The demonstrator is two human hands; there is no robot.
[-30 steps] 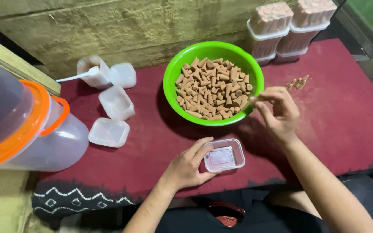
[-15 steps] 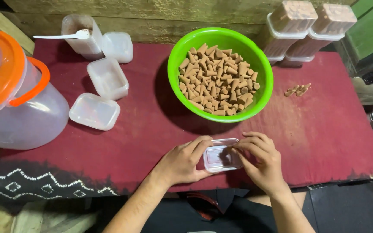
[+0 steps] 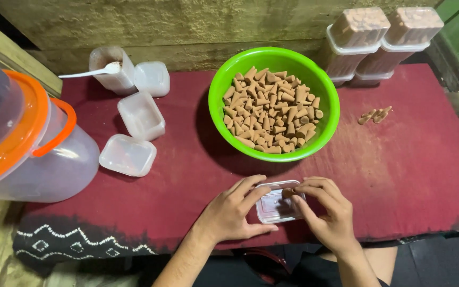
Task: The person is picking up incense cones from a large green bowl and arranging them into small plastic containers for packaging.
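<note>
Both hands (image 3: 280, 210) now steady small box (image 3: 276, 204), lying crosswise

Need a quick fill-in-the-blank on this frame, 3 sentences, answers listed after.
1. The left hand steadies a small clear ____ on the red cloth.
2. The right hand holds a brown cone over it, and many more cones fill the ____ bowl.
3. A white ____ sticks out of the tub at the back left.

Missing words: box; green; spoon
</note>
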